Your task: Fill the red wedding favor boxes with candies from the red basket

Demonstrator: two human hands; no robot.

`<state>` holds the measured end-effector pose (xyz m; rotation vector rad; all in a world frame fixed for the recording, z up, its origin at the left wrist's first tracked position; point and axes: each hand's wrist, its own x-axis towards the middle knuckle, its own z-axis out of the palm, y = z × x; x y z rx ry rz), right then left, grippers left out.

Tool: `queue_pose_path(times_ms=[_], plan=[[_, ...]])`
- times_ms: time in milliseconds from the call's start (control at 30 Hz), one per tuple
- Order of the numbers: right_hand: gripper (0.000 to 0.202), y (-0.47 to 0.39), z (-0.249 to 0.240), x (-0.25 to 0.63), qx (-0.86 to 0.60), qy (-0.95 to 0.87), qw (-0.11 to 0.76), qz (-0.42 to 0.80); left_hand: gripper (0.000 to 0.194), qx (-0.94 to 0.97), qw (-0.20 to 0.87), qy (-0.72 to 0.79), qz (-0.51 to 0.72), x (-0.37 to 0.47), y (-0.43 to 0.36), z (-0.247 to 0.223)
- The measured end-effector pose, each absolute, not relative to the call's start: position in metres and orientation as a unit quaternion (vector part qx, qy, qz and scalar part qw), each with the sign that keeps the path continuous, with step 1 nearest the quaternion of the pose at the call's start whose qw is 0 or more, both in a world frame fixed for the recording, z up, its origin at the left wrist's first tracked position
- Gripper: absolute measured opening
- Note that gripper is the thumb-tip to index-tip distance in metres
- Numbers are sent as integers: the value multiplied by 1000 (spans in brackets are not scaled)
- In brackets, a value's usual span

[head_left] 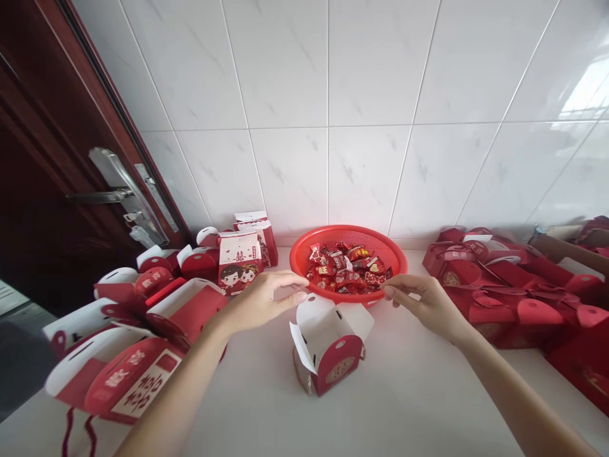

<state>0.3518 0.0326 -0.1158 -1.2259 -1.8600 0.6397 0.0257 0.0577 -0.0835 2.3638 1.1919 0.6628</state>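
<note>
- Head view: an open red box (340, 367) with a white inside stands upright on the white desk (390, 406), between the two forearms and just in front of the red basket (398, 259); its flaps are spread and a twisted cord (308, 382) hangs at its side
- The basket holds a heap of wrapped sweets (339, 270), mostly red, with some gold and white on the wrappers
- The left hand (271, 297) is at the basket's front left rim, near the open box's raised back flap, with a narrow gap between thumb and fingers and nothing visible in it
- The right hand (422, 303) is at the front right rim, thumb and forefinger close together; whether they pinch a sweet I cannot tell
- Left of the basket sit several red boxes (190, 308) with open flaps, and a box with two cartoon figures (238, 257)
- To the right, more red boxes (499, 304) are packed together
- Behind are a tiled wall (371, 76) and, at left, a dark red door (38, 139) with a metal handle (102, 196)
</note>
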Motion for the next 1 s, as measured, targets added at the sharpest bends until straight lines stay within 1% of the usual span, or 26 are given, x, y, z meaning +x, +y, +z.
queue_pose_path(times_ms=[133, 233, 367, 433, 500, 533, 600, 667, 733, 800, 900, 1000], plan=[[38, 53, -120, 355, -502, -730, 411, 215, 33, 845, 213, 415, 262, 28, 59, -85], [32, 77, -119, 355, -522, -738, 385, 185, 32, 835, 207, 422, 287, 26, 65, -91], [31, 110, -114, 346, -554, -762, 300, 151, 37, 812, 194, 433, 340, 24, 82, -110], [26, 123, -112, 337, -543, -785, 255, 154, 38, 810, 178, 428, 359, 24, 91, -122], [20, 132, -112, 325, -522, -816, 184, 168, 38, 815, 171, 421, 358, 26, 98, -134], [20, 135, -113, 318, -513, -828, 145, 174, 37, 820, 169, 417, 354, 28, 100, -139], [28, 140, -116, 306, -504, -842, 74, 178, 34, 828, 163, 408, 349, 30, 103, -147], [42, 144, -121, 296, -513, -842, 18, 167, 31, 832, 154, 399, 353, 31, 104, -153], [59, 146, -127, 288, -529, -835, -26, 149, 28, 832, 154, 394, 360, 32, 105, -156], [72, 148, -133, 282, -546, -826, -57, 130, 27, 830, 158, 391, 366, 32, 106, -158], [75, 149, -138, 278, -551, -823, -81, 113, 25, 828, 158, 380, 381, 31, 109, -161], [66, 148, -138, 280, -531, -835, -85, 117, 24, 830, 152, 366, 393, 31, 112, -165]])
